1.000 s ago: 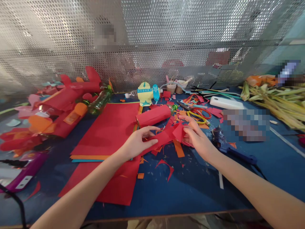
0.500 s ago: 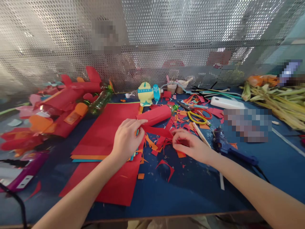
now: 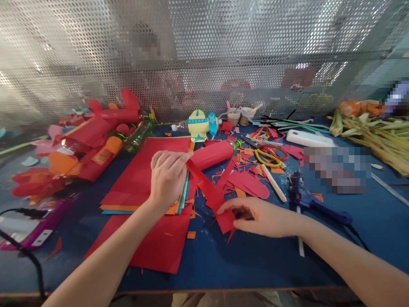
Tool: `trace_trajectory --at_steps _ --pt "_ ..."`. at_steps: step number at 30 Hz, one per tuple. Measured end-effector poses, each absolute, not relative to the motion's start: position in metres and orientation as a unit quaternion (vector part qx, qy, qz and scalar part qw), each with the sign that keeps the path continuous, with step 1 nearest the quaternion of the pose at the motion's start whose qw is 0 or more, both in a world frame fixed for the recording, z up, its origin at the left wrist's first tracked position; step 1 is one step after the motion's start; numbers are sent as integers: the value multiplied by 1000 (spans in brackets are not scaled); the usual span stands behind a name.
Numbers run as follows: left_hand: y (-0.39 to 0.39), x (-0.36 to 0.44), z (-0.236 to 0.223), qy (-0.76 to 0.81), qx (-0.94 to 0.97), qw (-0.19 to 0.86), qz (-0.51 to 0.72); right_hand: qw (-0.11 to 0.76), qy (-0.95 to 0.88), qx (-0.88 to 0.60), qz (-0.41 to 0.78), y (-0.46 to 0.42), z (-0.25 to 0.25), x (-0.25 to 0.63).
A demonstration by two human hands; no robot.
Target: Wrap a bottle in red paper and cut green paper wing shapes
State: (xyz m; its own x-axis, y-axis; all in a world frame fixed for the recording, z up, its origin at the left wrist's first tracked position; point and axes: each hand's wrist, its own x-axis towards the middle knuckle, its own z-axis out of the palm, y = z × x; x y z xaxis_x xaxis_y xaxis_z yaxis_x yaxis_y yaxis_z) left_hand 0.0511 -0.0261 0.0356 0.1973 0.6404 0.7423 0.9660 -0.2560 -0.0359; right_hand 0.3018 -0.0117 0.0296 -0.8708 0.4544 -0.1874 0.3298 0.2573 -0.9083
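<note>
While the left hand (image 3: pixel 169 177) pinches the far end of a red paper strip (image 3: pixel 209 189) between thumb and fingers, the right hand (image 3: pixel 258 215) curls at its near end, fingertips touching it (whether they grip it firmly, one cannot tell). The strip slants between the two hands, from far left to near right. Under the left hand lies a stack of coloured paper (image 3: pixel 143 166), red on top; just beyond is a red-wrapped bottle (image 3: pixel 212 154) with a green neck. Rounded red pieces (image 3: pixel 252 183) lie right of the strip, then a wooden stick (image 3: pixel 274 183) and a blue glue gun (image 3: pixel 319 209). Farther off are scissors (image 3: pixel 270 158), with paper-covered bottles (image 3: pixel 92 132) at far left and a perforated screen (image 3: pixel 223 51) behind.
</note>
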Motion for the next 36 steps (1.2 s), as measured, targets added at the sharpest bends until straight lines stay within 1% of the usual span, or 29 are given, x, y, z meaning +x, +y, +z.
trace_trajectory --at_steps 3,5,7,11,14,16,18,20,24,27,30,36 --pt "-28 53 35 -532 -736 260 -328 -5 -780 -179 599 -14 35 304" --pt "-29 57 33 -528 -732 265 -339 -14 -787 -173 592 -18 36 302" --pt "-30 62 30 -531 -728 270 -340 10 -805 -197 560 -22 32 299" --pt "-32 70 26 -511 -752 248 -334 100 -837 -234 485 -26 17 292" --pt "-34 76 24 -493 -777 203 -334 128 -883 -238 385 -25 13 294" --pt "-36 81 24 -481 -799 144 -332 130 -906 -244 322 -23 16 297" --pt "-37 86 23 -480 -812 56 -329 121 -914 -247 299 -21 21 301" --pt "-40 92 24 -497 -810 -43 -308 98 -915 -240 309 -20 25 304" --pt "-49 102 32 -507 -803 -216 -228 42 -915 -222 335 -18 27 308" --pt "-63 105 36 -480 -801 -299 -196 27 -918 -219 331 -18 27 311" --pt "-80 108 32 -475 -806 -300 -186 15 -923 -206 324 -19 31 315" --pt "-99 117 13 -474 -822 -243 -201 -3 -938 -192 288 -22 35 319"
